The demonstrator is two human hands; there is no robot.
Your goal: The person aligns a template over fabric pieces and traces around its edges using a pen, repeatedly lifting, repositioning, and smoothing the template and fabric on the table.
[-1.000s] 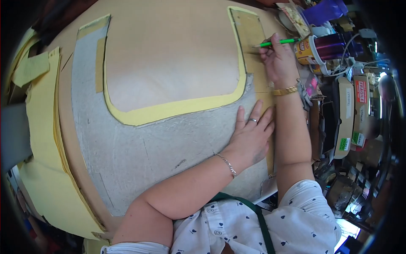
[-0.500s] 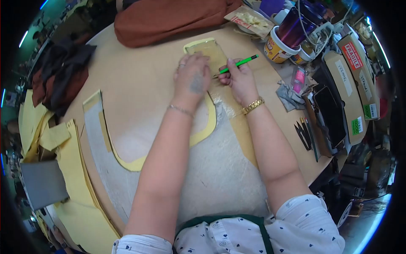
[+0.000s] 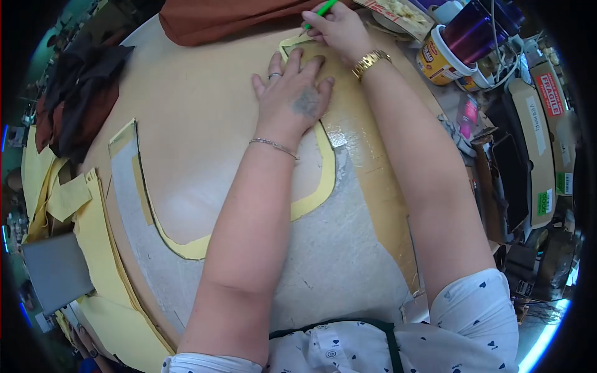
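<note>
My left hand (image 3: 292,93) lies flat with fingers spread, pressing near the upper arm of a large U-shaped pattern. The pattern (image 3: 336,255) is a grey sheet with tan, tape-covered parts. Yellow material (image 3: 328,168) shows as a band along its inner curve and at its upper tip. Beyond my left fingertips, my right hand (image 3: 342,31) grips a green pencil (image 3: 324,9), its point down at the far end of the pattern's upper arm. My right fingers are closed around the pencil.
Brown fabric (image 3: 217,22) lies at the table's far edge, dark cloth (image 3: 81,99) at the left. Yellow sheets (image 3: 112,267) and a grey box (image 3: 59,270) sit at lower left. A bucket (image 3: 437,59) with a purple tumbler (image 3: 476,31) and cardboard boxes (image 3: 535,143) stand at right.
My right hand has moved up with the pencil, from beside my left hand to the pattern's far tip. My left fingers have spread flat. The view has shifted slightly.
</note>
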